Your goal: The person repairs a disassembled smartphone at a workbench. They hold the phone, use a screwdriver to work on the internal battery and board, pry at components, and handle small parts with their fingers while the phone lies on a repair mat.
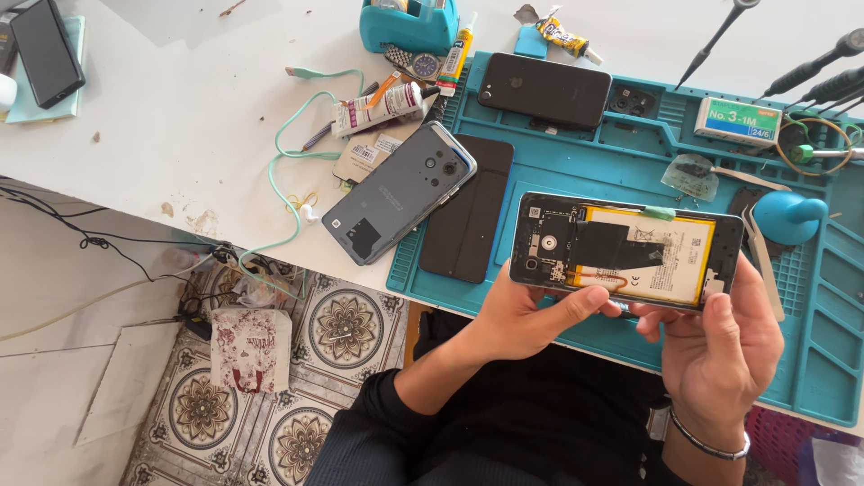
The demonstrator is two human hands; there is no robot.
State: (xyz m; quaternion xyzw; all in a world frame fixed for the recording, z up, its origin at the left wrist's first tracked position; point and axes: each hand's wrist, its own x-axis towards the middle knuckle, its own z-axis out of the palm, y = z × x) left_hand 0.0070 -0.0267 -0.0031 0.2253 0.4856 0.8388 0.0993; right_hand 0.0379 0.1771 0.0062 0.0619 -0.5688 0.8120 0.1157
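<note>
The opened phone with its back off (627, 250) shows a silvery metal frame, a matt black inner board and a yellow-edged battery with a paper-like white label. Beneath it lies the ribbed teal rubbery repair mat (810, 324), dull and moulded. On the mat rest a glossy black phone (544, 88) and a matt black flat cover (468, 209). The grey phone back (400, 192) looks smooth, satin plastic. The white worktop (180, 126) is matt, scuffed and stained. A thin shiny metal bangle (711, 444) circles the right wrist. The patterned floor tiles (346, 328) look glazed.
</note>
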